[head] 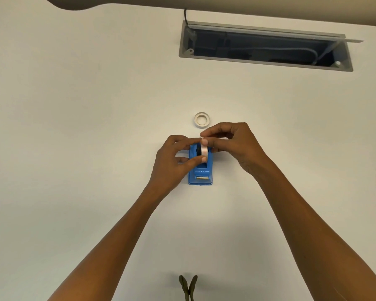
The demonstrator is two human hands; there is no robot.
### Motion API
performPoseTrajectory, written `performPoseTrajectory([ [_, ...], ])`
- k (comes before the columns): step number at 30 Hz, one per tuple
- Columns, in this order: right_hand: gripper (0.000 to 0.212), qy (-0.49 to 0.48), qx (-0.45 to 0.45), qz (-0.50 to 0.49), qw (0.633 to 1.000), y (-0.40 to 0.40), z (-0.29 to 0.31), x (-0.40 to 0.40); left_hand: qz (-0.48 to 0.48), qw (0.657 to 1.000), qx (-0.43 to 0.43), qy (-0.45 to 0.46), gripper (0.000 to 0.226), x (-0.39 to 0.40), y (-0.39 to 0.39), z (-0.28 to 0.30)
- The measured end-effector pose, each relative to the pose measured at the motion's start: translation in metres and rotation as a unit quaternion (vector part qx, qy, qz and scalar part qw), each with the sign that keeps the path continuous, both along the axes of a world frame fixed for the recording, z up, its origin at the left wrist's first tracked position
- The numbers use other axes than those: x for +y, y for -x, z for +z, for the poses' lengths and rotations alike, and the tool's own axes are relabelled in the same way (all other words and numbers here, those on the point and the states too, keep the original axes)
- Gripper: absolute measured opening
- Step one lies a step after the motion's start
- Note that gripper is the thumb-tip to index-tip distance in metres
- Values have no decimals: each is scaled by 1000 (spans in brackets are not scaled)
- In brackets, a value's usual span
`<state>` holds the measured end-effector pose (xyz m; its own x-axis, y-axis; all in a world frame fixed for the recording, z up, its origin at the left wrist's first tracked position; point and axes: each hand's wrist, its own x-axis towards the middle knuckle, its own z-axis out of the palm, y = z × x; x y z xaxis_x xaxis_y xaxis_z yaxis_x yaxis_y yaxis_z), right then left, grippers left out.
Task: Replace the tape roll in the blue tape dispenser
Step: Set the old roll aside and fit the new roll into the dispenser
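Both hands, the left hand (172, 159) and right hand (228, 142), pinch the tape roll (204, 152) upright in the blue tape dispenser (201, 170) between them, apparently seating it; next, the free end needs drawing toward the cutter, while a second roll (201, 120) lies just beyond the fingertips.

We look down on a broad white desk (74, 127); plain matte top w/ even, soft light; far right we see a rectangular cable hatch (267, 47) cut into the desk, grey frame, lid tipped open at the back, dark inside w/ pale cables; a black cord (186, 15) enters at its top left corner; beyond the curved far edge, a beige-brown floor (291, 9).
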<state>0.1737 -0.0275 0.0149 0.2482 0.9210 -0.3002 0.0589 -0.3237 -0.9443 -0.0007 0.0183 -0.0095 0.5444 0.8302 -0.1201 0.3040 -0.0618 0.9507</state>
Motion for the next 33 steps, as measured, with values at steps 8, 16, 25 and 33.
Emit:
performPoseTrajectory([
  [8,9,-8,-39,33,999,1,-4,-5,16,1000,-15,5,40,-3,1,-4],
  [16,6,3,-50,-12,999,4,-9,0,-1,1000,-13,5,47,-4,2,-4],
  [25,21,20,-66,50,996,-2,-1,-11,0,1000,-16,-20,47,-5,3,-4],
  [33,17,28,-89,62,994,-4,6,-5,-2,1000,-9,-18,44,-4,2,-5],
])
